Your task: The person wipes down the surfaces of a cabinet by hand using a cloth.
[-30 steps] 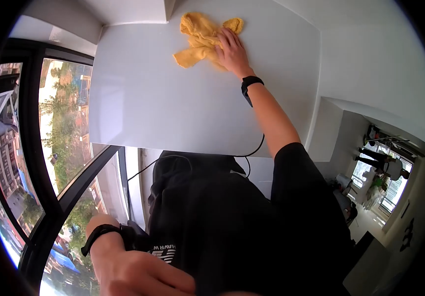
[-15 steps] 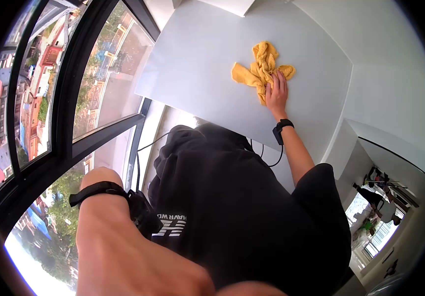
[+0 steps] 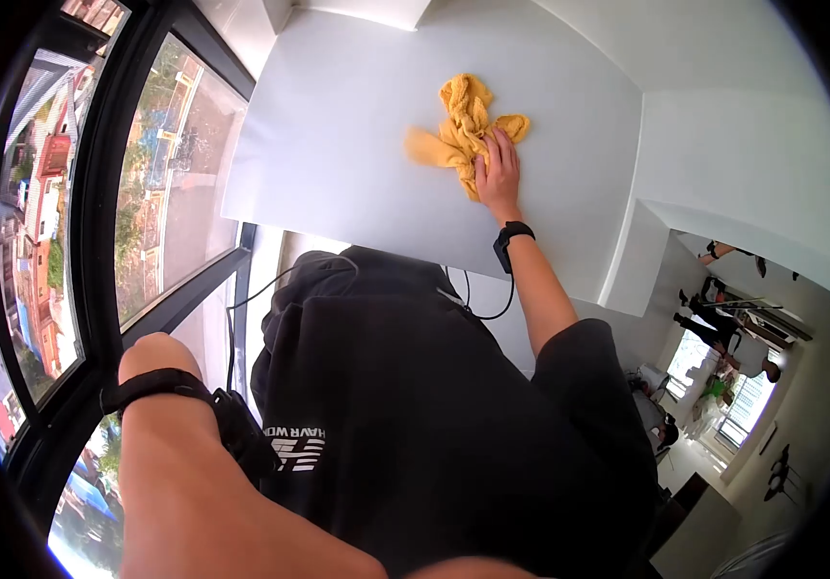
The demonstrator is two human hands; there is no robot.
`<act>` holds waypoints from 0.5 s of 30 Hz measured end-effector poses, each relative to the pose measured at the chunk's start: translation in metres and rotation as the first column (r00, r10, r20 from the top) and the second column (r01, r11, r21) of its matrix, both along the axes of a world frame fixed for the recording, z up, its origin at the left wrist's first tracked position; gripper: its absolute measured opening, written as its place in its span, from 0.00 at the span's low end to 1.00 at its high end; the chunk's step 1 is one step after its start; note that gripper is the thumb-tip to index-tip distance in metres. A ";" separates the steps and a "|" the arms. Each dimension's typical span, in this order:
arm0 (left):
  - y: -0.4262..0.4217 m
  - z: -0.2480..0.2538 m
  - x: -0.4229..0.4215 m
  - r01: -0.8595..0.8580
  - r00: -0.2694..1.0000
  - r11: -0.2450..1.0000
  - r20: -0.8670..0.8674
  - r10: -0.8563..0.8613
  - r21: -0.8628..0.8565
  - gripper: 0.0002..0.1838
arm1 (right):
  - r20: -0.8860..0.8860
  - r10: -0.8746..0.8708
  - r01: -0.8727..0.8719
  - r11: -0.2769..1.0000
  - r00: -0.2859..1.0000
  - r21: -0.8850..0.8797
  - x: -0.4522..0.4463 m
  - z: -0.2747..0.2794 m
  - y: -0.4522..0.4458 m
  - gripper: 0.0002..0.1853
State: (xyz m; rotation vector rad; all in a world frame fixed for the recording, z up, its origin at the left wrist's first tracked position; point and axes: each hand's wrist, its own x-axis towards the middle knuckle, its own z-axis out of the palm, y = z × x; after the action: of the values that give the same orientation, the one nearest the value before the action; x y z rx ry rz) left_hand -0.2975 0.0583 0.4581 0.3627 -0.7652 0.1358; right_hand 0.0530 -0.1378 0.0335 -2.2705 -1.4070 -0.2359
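A crumpled yellow cloth lies on the grey-white tabletop. My right hand rests on the cloth's near right side, its fingers pressed into the folds. One end of the cloth, on the left, is blurred. Large and close to the camera at the lower left, my left hand has its fingers hidden below the frame, so whether it holds anything cannot be seen. Both wrists wear black bands.
Black-framed windows stand along the left. A white wall borders the table on the right. A black cable hangs below the table's near edge. People are in a distant room at the right.
The camera view has tilted and shifted. My right hand and the cloth have come nearer to the table's near edge. At the lower left, my left arm has shifted, and its fingers have left the view.
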 end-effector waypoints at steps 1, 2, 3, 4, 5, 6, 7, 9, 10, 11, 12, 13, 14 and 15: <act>0.008 -0.005 -0.006 0.011 0.999 0.999 0.039 -0.013 0.039 0.14 | 0.000 0.001 -0.001 1.000 1.000 0.002 -0.005 0.000 0.006 0.22; 0.007 -0.005 -0.014 -0.012 1.000 0.998 0.011 0.012 0.058 0.14 | 0.000 0.001 -0.001 1.000 1.000 0.004 -0.006 0.000 0.008 0.23; 0.007 -0.001 -0.011 -0.001 1.000 0.995 0.001 0.001 0.096 0.15 | 0.002 -0.004 0.004 1.000 1.000 0.004 -0.005 0.003 0.006 0.22; 0.007 0.004 -0.008 0.011 1.000 0.991 -0.008 -0.010 0.133 0.16 | -0.008 -0.008 0.008 1.000 1.000 0.005 -0.006 0.006 0.005 0.22; 0.015 0.010 0.006 0.055 0.998 0.980 -0.001 -0.056 0.189 0.17 | -0.018 -0.012 0.012 1.000 1.000 0.007 -0.008 0.010 0.004 0.22; 0.016 0.011 0.011 0.074 0.997 0.973 0.008 -0.077 0.217 0.17 | -0.027 -0.016 0.016 1.000 1.000 0.009 -0.008 0.014 0.001 0.22; 0.018 0.011 0.015 0.091 0.995 0.965 0.017 -0.099 0.245 0.18 | -0.018 -0.019 0.019 1.000 1.000 0.015 -0.007 0.016 0.000 0.22; 0.024 -0.004 0.007 0.080 0.996 0.965 0.025 -0.089 0.251 0.17 | 0.007 -0.013 0.013 1.000 1.000 0.015 -0.007 0.007 0.003 0.22; 0.028 -0.011 0.000 0.076 0.996 0.964 0.021 -0.084 0.255 0.17 | 0.011 -0.010 0.010 1.000 1.000 0.018 -0.009 0.001 0.005 0.21; 0.029 -0.009 -0.004 0.078 0.996 0.960 0.014 -0.085 0.269 0.17 | 0.009 -0.024 0.024 1.000 1.000 -0.003 -0.011 0.005 0.005 0.21; 0.030 -0.005 -0.005 0.054 0.997 0.975 0.034 -0.063 0.217 0.17 | 0.007 -0.018 0.018 1.000 1.000 0.005 -0.009 0.006 0.006 0.21; 0.031 -0.002 -0.005 0.031 0.998 0.986 0.053 -0.040 0.164 0.16 | 0.005 -0.013 0.012 1.000 1.000 0.013 -0.009 0.008 0.007 0.21; 0.022 -0.003 -0.005 -0.014 0.996 0.999 0.085 0.012 0.028 0.16 | 0.003 -0.007 0.007 1.000 1.000 0.021 -0.010 0.009 0.008 0.21; 0.015 0.003 -0.009 -0.034 0.999 0.994 0.021 0.036 -0.103 0.15 | 0.005 -0.001 0.001 1.000 1.000 0.021 -0.008 0.011 0.006 0.21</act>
State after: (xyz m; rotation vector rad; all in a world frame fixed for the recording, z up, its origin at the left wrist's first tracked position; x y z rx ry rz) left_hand -0.3063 0.0730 0.4612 0.2773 -0.7720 0.2116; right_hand 0.0452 -0.1316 0.0444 -2.2554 -1.4001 -0.2559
